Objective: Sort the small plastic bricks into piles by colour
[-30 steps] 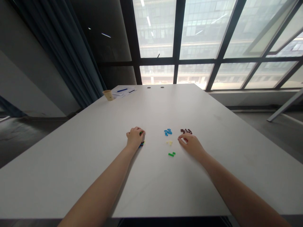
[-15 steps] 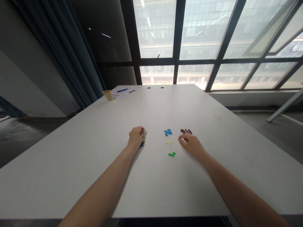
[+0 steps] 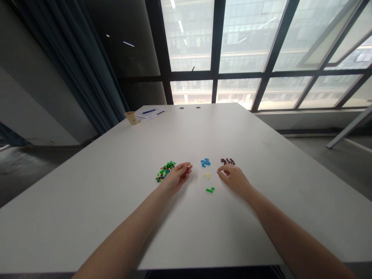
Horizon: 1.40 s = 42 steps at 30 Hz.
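Near edge: two bare forearms reach in over a white desk [image 3: 203,236]. Closest loose things are two green pieces [image 3: 209,190], lying side by side between the arms. Beyond them, the left hand [image 3: 178,179] is raised a little, pinching a small pale piece [image 3: 189,166] between thumb and fingertips. The bit is tiny and barely shows, so a slack pinch could well let it slip and skitter among the wrong colours. Right hand [image 3: 235,177] rests on the desk, thumb and forefinger curled into a ring; whether the tips meet or hold anything, cannot tell. Yellow pieces [image 3: 208,176] sit between the two hands; a low sweep of either would likely scatter them. Behind the left hand, partly hidden by it, lies a mixed pile [image 3: 170,166], mostly green with other colours in it; a dragging wrist might spread its edge. Blue pieces [image 3: 206,162] form a loose cluster farther along. Brown pieces [image 3: 223,160] lie just beyond the right hand's knuckles, near enough that a careless turn of the wrist could shove them out of their group. Far left: a tan cup [image 3: 131,117] near the desk's edge, then papers [image 3: 143,114] with a blue pen [image 3: 148,111], all well clear of both hands.
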{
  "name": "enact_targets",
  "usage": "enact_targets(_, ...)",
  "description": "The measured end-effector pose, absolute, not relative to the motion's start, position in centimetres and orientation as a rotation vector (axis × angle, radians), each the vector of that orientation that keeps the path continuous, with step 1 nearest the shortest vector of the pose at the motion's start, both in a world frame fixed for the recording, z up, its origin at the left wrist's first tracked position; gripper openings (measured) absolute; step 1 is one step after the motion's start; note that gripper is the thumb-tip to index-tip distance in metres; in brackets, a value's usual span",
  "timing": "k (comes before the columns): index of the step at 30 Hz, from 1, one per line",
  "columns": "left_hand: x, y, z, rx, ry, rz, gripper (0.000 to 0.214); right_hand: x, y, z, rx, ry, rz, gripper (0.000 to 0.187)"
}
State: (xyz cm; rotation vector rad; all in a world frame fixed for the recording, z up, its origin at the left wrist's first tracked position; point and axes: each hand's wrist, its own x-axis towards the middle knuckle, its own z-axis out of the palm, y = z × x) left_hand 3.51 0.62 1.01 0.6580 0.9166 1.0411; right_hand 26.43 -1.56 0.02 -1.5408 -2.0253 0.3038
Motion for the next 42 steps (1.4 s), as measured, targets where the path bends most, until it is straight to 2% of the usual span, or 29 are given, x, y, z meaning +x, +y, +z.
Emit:
enact_targets(17, 4.7, -1.0, 0.3, 0.626, 0.781, 0.729, 0.005, 26.4, -1.6, -0.2, -1.483, -2.047, 0.305, 0.020)
enact_targets(33, 4.9, -1.1, -0.3, 0.652, 0.750, 0.719, 0.020, 24.2, -3.0, 0.9, -1.214, -2.041, 0.223, 0.017)
enact_targets(42, 5.3, -1.4, 0.3, 0.692, 0.679, 0.701, 0.019, 22.9, -3.8, 0.9, -1.141, -2.036, 0.138, 0.015)
